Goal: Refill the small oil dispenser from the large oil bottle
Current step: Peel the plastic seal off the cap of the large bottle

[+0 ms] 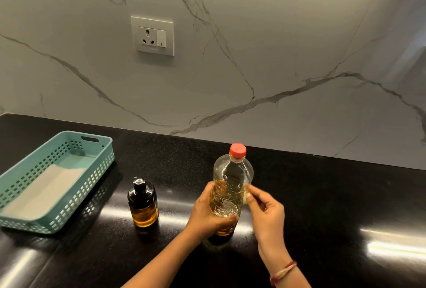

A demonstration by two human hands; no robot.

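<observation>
Left hand (208, 212) grips upright large oil bottle (230, 186).

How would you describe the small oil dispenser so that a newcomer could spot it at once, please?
On the black countertop, look between the teal basket on the left and the large clear bottle the left hand grips. The small oil dispenser stands there: squat, amber, with a black top, not a red cap.

Bare counter (177, 186) between dispenser (143, 204) and bottle (231, 177)
</observation>
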